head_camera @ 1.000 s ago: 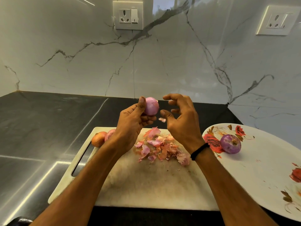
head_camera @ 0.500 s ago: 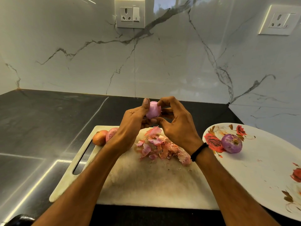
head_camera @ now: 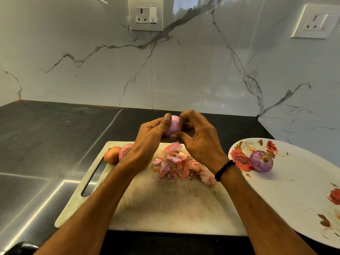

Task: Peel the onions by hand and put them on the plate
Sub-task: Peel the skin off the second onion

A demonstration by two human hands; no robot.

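Cradling a pink, mostly bared onion in the left hand, with the thumb laid over its top and the fingers curled underneath; pinching at that same onion's right flank with the right hand, fingers bent tight onto it; impossible to tell whether a flap of skin is caught between them. Holding both grips raised above the far edge of the cutting board; hanging over the heap of peelings, just below the grip and toward the body. Leaving 2 waiting onions below and left of the grip, 1 of them half hidden behind the left wrist; leaving 1 peeled purple onion on the flowered plate, well off to the right and lower. Probably stripping the last thin layer of onion 2 of 4. Risking a slip here: squeezing a slick, round bulb between 2 opposed grips, likely squirting it out onto the dark counter beyond; risking also digging a nail into the flesh and tearing away good layers; on reaching rightward to the plate, possibly rolling the bulb off its shallow rim or knocking the onion lying there.
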